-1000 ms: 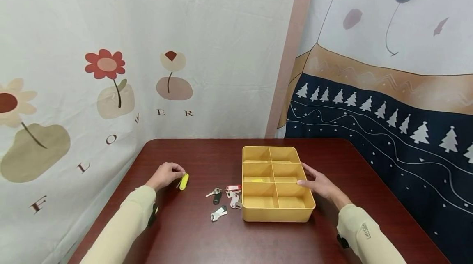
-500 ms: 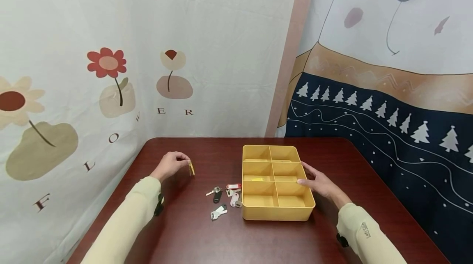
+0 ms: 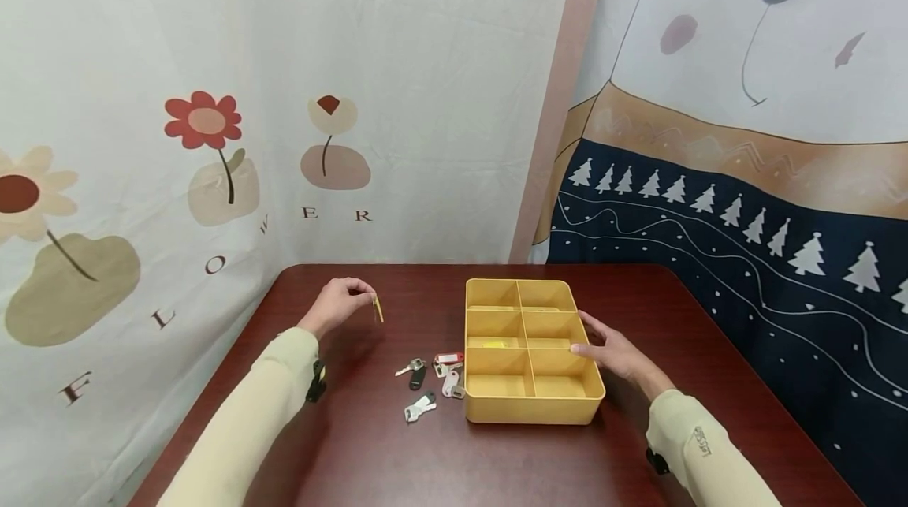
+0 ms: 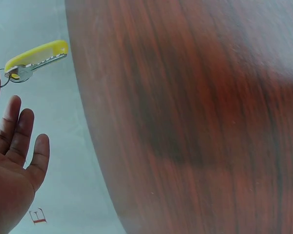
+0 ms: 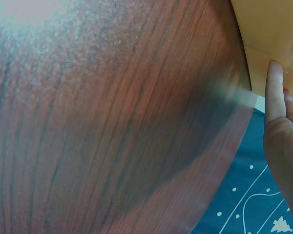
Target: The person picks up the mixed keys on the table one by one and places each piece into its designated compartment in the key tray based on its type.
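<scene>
My left hand pinches the ring of a key with a yellow key tag, held up above the left part of the table. In the left wrist view the silver key hangs beside the tag, and the other fingers are spread. My right hand rests with extended fingers against the right side of a yellow box divided into compartments. Seen from the right wrist, one straight finger lies along the box's wall. Something bright yellow lies in the middle left compartment.
Left of the box lie several tagged keys: a key with a black tag, a red tag, a white tag, and silver keys nearer the front. The dark red table meets printed cloth walls.
My left hand has lifted the key with the yellow tag off the left of the table and carried it up and rightward. The right hand and the box have stayed put.
</scene>
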A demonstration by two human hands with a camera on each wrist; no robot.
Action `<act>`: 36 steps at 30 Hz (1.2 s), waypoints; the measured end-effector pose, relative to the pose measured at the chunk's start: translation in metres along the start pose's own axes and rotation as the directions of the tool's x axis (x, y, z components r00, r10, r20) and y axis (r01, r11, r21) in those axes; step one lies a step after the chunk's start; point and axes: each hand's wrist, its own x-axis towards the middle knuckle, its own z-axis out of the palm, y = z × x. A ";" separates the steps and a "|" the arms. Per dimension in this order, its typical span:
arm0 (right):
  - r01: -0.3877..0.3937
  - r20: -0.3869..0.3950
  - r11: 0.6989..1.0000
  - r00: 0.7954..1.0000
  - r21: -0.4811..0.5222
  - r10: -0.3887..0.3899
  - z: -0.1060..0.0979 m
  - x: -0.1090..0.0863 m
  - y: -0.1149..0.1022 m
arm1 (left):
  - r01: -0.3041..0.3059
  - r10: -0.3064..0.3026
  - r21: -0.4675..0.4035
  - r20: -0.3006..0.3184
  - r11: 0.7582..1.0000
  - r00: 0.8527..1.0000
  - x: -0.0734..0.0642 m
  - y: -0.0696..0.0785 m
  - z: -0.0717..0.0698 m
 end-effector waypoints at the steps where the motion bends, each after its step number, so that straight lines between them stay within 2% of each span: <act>1: -0.002 -0.002 1.000 1.000 -0.005 0.002 0.000 0.000 0.000 | 0.001 -0.001 -0.006 0.002 1.000 1.000 0.001 0.001 0.000; 20: -0.001 -0.008 1.000 1.000 0.000 0.001 0.001 0.001 -0.001 | -0.018 0.021 -0.119 0.027 0.993 0.999 0.017 0.042 0.007; 26: 0.002 -0.007 1.000 1.000 0.006 -0.002 0.001 0.001 0.000 | -0.041 0.046 -0.160 0.025 0.986 0.999 0.022 0.053 0.014; 31: -0.003 -0.012 1.000 1.000 0.009 0.003 0.001 0.001 -0.001 | -0.058 0.063 -0.161 0.021 0.985 0.998 0.026 0.063 0.020; 36: 0.018 0.010 1.000 1.000 0.023 -0.018 0.002 0.000 -0.002 | -0.083 0.089 -0.182 0.024 0.980 0.996 0.030 0.074 0.027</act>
